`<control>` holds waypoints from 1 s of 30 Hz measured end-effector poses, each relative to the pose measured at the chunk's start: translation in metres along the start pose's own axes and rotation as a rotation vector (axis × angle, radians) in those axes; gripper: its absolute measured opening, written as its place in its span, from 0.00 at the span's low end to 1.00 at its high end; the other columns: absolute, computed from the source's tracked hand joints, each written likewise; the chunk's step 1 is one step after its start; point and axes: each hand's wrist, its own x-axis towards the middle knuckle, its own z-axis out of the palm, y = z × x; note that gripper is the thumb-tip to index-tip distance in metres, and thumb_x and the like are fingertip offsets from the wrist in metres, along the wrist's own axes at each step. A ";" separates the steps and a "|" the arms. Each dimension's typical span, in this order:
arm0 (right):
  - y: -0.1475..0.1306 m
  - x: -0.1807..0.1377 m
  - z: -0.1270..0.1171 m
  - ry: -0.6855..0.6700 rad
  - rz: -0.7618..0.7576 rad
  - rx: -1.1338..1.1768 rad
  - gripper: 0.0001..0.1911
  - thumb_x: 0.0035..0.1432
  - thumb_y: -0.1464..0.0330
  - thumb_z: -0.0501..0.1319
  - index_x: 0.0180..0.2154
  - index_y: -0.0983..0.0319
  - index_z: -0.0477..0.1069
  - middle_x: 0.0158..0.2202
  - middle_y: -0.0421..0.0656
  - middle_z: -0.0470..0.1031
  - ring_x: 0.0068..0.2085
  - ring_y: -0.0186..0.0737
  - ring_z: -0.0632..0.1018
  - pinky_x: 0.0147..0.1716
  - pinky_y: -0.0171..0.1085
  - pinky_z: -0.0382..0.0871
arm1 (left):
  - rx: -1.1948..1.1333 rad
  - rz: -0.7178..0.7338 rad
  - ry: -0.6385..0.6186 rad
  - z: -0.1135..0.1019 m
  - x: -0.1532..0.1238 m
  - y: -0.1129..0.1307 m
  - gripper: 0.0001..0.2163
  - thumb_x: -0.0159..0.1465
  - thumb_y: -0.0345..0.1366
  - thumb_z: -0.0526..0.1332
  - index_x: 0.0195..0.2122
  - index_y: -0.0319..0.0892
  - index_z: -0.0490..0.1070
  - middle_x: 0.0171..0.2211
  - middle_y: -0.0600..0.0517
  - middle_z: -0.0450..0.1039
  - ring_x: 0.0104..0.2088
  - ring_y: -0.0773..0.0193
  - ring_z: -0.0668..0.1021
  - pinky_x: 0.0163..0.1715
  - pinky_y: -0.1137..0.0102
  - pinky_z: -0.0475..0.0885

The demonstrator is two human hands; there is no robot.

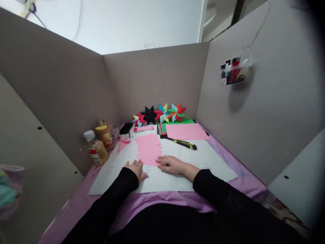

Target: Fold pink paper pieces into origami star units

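While both hands rest at the near edge of the pink paper pieces (148,148), I'd watch how lightly they seem to be held. These pieces lie mid-sheet on the white sheet (182,183), which covers much of the bench (83,200). From here I cannot tell whether they overlap or only abut. The left hand (135,168) lies flat, fingers spread, at their near left corner; the right hand (171,165) has its fingers close together over the near right edge, and whether it pinches the paper I cannot tell.

An uneven push from either side could, I judge, skew the pieces or buckle their notched edges. The utility knife (185,144) lies just to their right; reaching across, I could see the right sleeve (210,183) knocking it, and I can't make out whether its blade is out. Far left, a wide sweep might tip the capped bottle (98,151) or crush the folded pink piece (123,143).
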 end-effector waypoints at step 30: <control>-0.001 -0.003 0.006 0.030 -0.057 -0.139 0.18 0.54 0.66 0.56 0.47 0.60 0.69 0.54 0.46 0.65 0.58 0.42 0.61 0.55 0.43 0.55 | -0.032 -0.125 0.099 0.021 0.002 0.009 0.35 0.57 0.54 0.45 0.59 0.32 0.51 0.61 0.37 0.46 0.60 0.47 0.52 0.52 0.50 0.54</control>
